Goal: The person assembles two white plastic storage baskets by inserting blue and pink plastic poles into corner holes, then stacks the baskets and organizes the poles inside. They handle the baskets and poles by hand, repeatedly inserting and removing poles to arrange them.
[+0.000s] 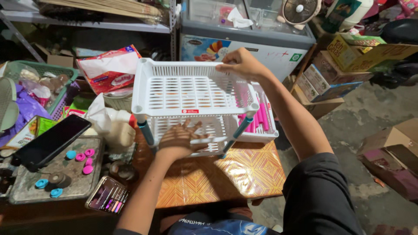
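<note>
Head-camera view is showing, at the far left, a black phone (51, 142) lying on a grey tray (26, 196) near blue and pink caps (82, 157). Further right, the left hand (180, 139) is spreading flat, fingers apart, on the lower shelf of a white plastic rack (191, 93) standing on the orange patterned table (244, 169). Rightmost, the right hand (239, 64) is gripping the top shelf's far rim, seemingly pinching it, with pink rods (260, 117) lying just beyond.

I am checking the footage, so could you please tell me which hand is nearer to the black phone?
Left. The left hand lies flat on the rack's lower shelf, toward the black phone; the right hand grips the top shelf's far edge.
</note>
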